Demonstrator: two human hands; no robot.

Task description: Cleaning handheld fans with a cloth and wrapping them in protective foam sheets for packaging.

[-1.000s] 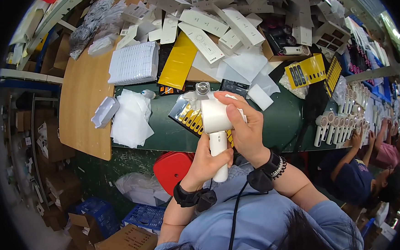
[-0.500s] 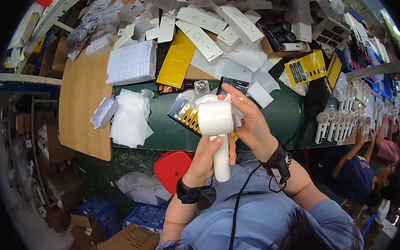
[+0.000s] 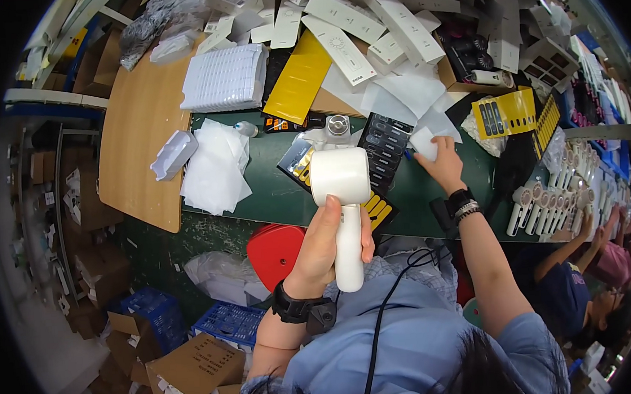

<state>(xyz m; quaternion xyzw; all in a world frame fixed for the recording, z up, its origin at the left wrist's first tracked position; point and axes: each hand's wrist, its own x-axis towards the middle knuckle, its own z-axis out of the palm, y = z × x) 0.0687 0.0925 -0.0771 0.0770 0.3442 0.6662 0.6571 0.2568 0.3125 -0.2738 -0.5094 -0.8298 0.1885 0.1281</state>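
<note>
My left hand (image 3: 323,243) is closed round the handle of a white handheld fan (image 3: 339,175). The fan stands upright, its drum-shaped head just above my thumb. Out to the right, my right hand (image 3: 442,166) grips the near edge of a small white pad (image 3: 423,143) lying on the green table. Between the two hands lies a black sheet of dark labels (image 3: 384,153). Behind the fan's head are a clear bottle (image 3: 337,126) and a card with yellow strips (image 3: 299,165), partly hidden by the fan.
White boxes (image 3: 350,57) pile up at the back. To the left are stacked white trays (image 3: 225,80), white sheets (image 3: 216,167) and an empty tray (image 3: 173,155). More white fans (image 3: 540,208) stand at right, near a co-worker (image 3: 570,282). A red stool (image 3: 276,256) is below the table edge.
My right hand has left the fan, where it held a crumpled white wipe, and moved right to the white pad. My left hand still holds the fan. The black label sheet is now uncovered.
</note>
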